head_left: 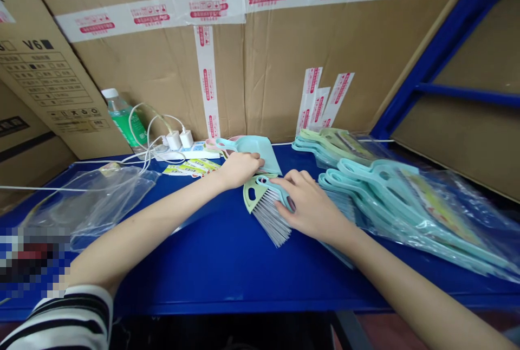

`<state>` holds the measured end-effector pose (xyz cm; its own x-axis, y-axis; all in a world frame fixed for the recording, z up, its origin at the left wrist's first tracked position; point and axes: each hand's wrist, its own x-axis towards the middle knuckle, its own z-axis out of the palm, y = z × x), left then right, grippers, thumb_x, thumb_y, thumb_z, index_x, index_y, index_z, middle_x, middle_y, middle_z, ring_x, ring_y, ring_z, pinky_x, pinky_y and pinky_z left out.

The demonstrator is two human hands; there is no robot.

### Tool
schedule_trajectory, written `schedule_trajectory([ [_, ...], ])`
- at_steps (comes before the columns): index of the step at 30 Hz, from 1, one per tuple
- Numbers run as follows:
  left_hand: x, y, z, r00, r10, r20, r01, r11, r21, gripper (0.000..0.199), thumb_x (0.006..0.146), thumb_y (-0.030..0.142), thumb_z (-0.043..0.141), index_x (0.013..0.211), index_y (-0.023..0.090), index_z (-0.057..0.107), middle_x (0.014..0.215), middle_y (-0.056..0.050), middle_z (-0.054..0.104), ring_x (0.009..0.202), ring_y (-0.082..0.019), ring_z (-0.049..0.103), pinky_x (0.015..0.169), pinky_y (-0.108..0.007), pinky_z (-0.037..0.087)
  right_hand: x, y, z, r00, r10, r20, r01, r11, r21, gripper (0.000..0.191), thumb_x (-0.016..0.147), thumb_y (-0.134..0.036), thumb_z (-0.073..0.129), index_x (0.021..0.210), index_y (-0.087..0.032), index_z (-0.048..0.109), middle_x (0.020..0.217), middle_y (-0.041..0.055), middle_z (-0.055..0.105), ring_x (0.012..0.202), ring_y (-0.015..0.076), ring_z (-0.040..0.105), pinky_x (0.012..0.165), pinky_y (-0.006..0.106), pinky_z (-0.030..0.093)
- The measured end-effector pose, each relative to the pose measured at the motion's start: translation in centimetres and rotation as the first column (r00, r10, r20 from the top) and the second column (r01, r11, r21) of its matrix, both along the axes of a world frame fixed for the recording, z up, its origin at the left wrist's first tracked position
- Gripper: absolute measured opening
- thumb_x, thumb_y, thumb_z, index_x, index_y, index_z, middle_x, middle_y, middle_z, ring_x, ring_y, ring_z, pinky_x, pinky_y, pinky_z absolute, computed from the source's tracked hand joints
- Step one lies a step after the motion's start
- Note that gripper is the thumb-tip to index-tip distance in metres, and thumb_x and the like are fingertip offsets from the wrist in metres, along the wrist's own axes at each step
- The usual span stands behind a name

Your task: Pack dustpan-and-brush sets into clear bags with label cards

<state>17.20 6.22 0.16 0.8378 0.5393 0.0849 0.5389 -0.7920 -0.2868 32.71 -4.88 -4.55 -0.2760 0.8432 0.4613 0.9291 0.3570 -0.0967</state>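
the light blue handle (279, 192) is at the middle of the blue shelf (227, 263), in the right hand (309, 201), whose thumb and fingers are closed round it. right beside it, partly overlapped, lies a green brush (252, 194) with grey bristles fanned toward the near edge. the left hand (242, 168) is curled in over the near side of a light blue dustpan (262, 149); whether it grips anything is hidden. a pink piece (212, 144) shows beside the dustpan's handle. to the left are yellow-green packets (190, 167), a white power strip (199, 149) with two plugged-in chargers (179, 139), a bottle (127, 120) with a green label, and a crumpled clear bag (97, 198). to the right, bagged blue and green dustpan sets (390, 187) lie in piles. taped cardboard (268, 68) stands behind.
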Motion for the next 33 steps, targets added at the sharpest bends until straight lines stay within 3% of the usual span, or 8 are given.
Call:
schedule_trajectory([
  [12,0.1,0.3,0.3,0.999,0.031,0.031,-0.031,0.999,0.016,0.023,0.094,0.023,0.048,0.094,0.015,0.069,0.093,-0.009,0.069,0.08,-0.022,0.068,0.059,-0.028,0.043,-0.5,-0.3,1.0,1.0,0.02,0.014,-0.019,0.997,-0.075,0.034,0.08,-0.014,0.047,0.108,-0.016,0.067,0.092,0.0113,0.059,0.088,0.0269,0.053,0.076,0.04,0.048],
  [19,0.1,0.0,0.5,0.999,0.014,0.034,-0.017,0.996,0.09,0.017,0.091,0.016,0.051,0.095,0.012,0.067,0.091,-0.011,0.066,0.083,-0.024,0.067,0.059,-0.03,0.044,-0.3,-0.1,0.3,0.999,-0.009,-0.032,0.006,0.994,-0.106,0.047,0.086,-0.03,0.05,0.13,-0.014,0.055,0.123,0.0183,0.059,0.111,0.0346,0.051,0.088,0.051,0.044],
  [22,-0.5,-0.5,0.6,1.0,0.005,0.028,-0.008,0.992,0.128,0.02,0.089,0.009,0.047,0.096,0.011,0.065,0.089,-0.012,0.065,0.085,-0.025,0.066,0.058,-0.031,0.044,-0.2,-0.1,0.2,0.999,0.027,-0.038,-0.032,0.99,-0.141,0.049,0.09,-0.037,0.046,0.134,-0.016,0.051,0.124,0.0166,0.061,0.112,0.0333,0.054,0.091,0.05,0.042],
  [25,-1.9,-1.3,0.8,1.0,-0.005,0.015,0.002,0.984,0.179,0.022,0.086,0.003,0.045,0.095,0.011,0.064,0.084,-0.011,0.063,0.083,-0.025,0.065,0.056,-0.03,0.044,-0.1,-0.1,0.3,0.998,0.045,-0.042,-0.051,0.989,-0.139,0.048,0.091,-0.034,0.043,0.135,-0.017,0.051,0.124,0.0153,0.063,0.112,0.0324,0.054,0.09,0.049,0.042],
  [27,-3.3,-1.9,1.0,1.0,-0.028,-0.008,0.029,0.96,0.279,0.023,0.086,0.002,0.044,0.092,0.013,0.063,0.08,-0.008,0.062,0.077,-0.022,0.064,0.053,-0.029,0.044,-0.1,-0.1,0.4,0.998,0.047,-0.046,-0.053,0.986,-0.156,0.048,0.09,-0.029,0.041,0.135,-0.016,0.051,0.124,0.0154,0.062,0.112,0.0322,0.054,0.09,0.049,0.042],
  [30,-6.2,-3.0,1.3,1.0,-0.014,-0.004,0.014,0.929,0.369,0.019,0.09,0.009,0.045,0.087,0.014,0.063,0.077,-0.006,0.062,0.07,-0.02,0.062,0.05,-0.028,0.042,-0.1,-0.1,0.4,0.997,0.039,-0.059,-0.05,0.98,-0.193,0.05,0.089,-0.025,0.038,0.137,-0.014,0.049,0.123,0.015,0.063,0.112,0.0322,0.053,0.091,0.049,0.041],
  [33,-9.5,-4.2,1.7,0.999,-0.019,0.048,0.0,0.93,0.368,0.025,0.096,0.021,0.04,0.084,0.016,0.062,0.079,-0.004,0.063,0.067,-0.017,0.061,0.053,-0.027,0.044,-0.1,0.0,0.3,0.997,0.04,-0.066,-0.052,0.979,-0.198,0.051,0.087,-0.022,0.038,0.136,-0.017,0.05,0.122,0.014,0.064,0.11,0.0324,0.053,0.089,0.05,0.041],
])
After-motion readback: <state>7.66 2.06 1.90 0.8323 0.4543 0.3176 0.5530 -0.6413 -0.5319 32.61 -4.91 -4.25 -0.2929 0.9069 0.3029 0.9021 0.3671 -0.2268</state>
